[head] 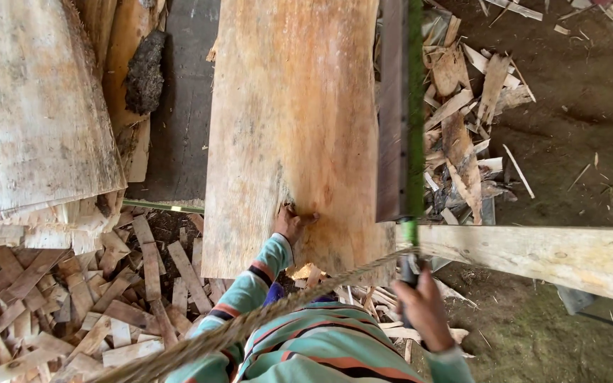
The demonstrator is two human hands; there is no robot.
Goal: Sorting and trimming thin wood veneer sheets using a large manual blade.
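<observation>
Wide pale plank (296,128): lies lengthwise from 12 o'clock down to the centre, rough-sawn face up, near end ragged and splintered.

Left hand (289,223): at the centre, just toward 6 o'clock, laid on the plank's near end. Fingers (306,217) spread apart and pressed flat on the wood, clamped on nothing. Striped teal sleeve (250,287) runs back from it toward 6 o'clock.

Right hand (420,306): at 5 o'clock, closed round a dark handle (407,269); fingers wrapped together on it. A green upright bar (414,106) rises from the handle toward 12 o'clock, just beside the plank's right edge, with a dark narrow board (390,113) against its left side.

Thick twisted rope (250,323): slants from 7 o'clock up to the green bar near the handle, passing over the sleeve.

Second pale beam (533,252): lies crosswise from the bar out to 3 o'clock.

Stacked grey boards (33,106): at 10 o'clock, well apart from the hands, with a dark lump of bark (145,71) at their right.

Offcut heap (72,298): short slats filling 8 o'clock on the floor.

Scrap slabs and splinters (462,120): at 2 o'clock, beyond the bar.

Bare earth floor (576,156): at 3 o'clock, scattered with chips.
</observation>
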